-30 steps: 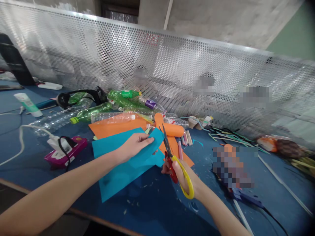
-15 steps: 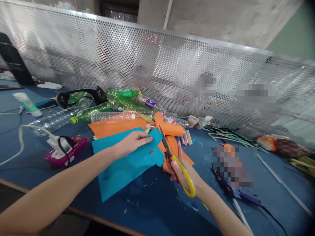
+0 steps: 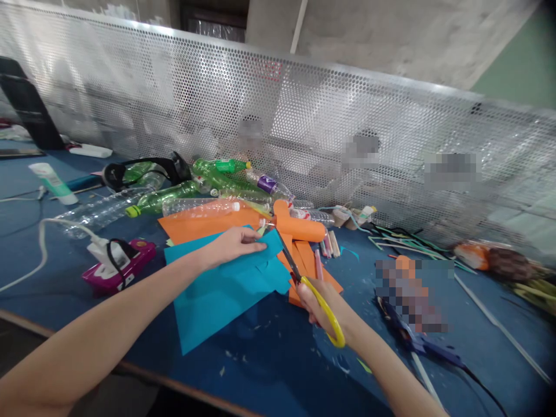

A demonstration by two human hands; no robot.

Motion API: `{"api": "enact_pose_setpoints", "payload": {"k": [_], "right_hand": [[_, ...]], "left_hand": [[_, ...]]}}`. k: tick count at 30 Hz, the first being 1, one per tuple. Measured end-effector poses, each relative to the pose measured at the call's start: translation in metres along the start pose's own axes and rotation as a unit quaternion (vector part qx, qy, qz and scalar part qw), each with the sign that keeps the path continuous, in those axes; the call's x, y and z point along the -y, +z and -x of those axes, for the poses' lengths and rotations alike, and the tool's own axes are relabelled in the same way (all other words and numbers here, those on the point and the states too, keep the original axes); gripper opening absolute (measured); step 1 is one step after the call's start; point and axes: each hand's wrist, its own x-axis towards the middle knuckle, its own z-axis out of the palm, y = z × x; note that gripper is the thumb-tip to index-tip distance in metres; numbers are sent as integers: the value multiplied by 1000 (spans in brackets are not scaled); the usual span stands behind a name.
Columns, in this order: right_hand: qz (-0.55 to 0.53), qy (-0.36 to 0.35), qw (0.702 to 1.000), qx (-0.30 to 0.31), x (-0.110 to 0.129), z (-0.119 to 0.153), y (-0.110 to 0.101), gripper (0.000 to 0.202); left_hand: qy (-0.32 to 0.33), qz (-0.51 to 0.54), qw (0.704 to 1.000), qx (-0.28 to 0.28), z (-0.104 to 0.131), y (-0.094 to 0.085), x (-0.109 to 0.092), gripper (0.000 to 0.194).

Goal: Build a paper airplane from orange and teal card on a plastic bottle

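Note:
Between the fingers and thumb of my left hand (image 3: 234, 246) is a small piece of blue paper (image 3: 271, 245), raised above the larger blue sheet (image 3: 208, 307) on the table. My right hand (image 3: 319, 301) is closed round the yellow handle of a pair of scissors (image 3: 292, 258). Their dark blades point up and away, close together, along the right edge of the blue piece. I cannot tell whether they touch it. Orange paper strips (image 3: 302, 255) and a rolled orange paper (image 3: 304, 227) lie just beyond the scissors.
Green and clear plastic bottles (image 3: 169, 198) are heaped before a perforated metal screen (image 3: 217, 92). A magenta power strip (image 3: 119, 272) with a white plug lies left of my arm. At the right are a blue glue gun (image 3: 434, 347) and its cord. A glue stick tube (image 3: 52, 183) lies far left.
The scissor blades, spread apart earlier, have come together beside the blue piece. My left hand and the piece have shifted slightly left.

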Motion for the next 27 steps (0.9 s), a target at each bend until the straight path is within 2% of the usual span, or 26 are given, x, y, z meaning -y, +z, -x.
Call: {"api": "enact_pose_setpoints", "payload": {"k": [3,5,7,8,10,12,13,14,17,21,23,27], "right_hand": [[-7,5,1000,2,-1,0,1,48],[-18,16,1000,1,-3,-1,2,49],[-30,39,999,1,-5,-1,3,50],[-37,53,998,4,-6,-1,3,50],[-53,77,996,9,-8,-1,4,50],[-74,88,993,7,-11,-2,5,50],[-86,90,992,3,-12,-3,6,50],[-98,90,991,-1,-14,-3,7,50],[-127,80,989,-1,-17,-3,11,50],[-153,17,988,-2,-14,1,16,51],[-180,-14,984,-13,-11,4,18,50],[-259,-46,965,-19,-7,6,21,52]], "left_hand": [[-6,-32,999,-28,-5,-6,7,35],[-7,-42,999,-27,-7,-8,10,36],[13,-59,998,-23,-8,-8,11,35],[34,-77,996,-40,-7,-7,10,34],[91,-141,977,-129,-3,-2,5,31],[142,-224,932,-248,3,7,-1,23],[161,-253,917,-263,8,13,-5,18],[170,-267,917,-242,12,21,-8,19],[153,-264,949,-80,23,45,-13,40],[37,-116,991,58,30,70,-10,37],[2,-3,997,74,31,75,-8,35],[-6,174,985,20,29,74,-4,35]]}}
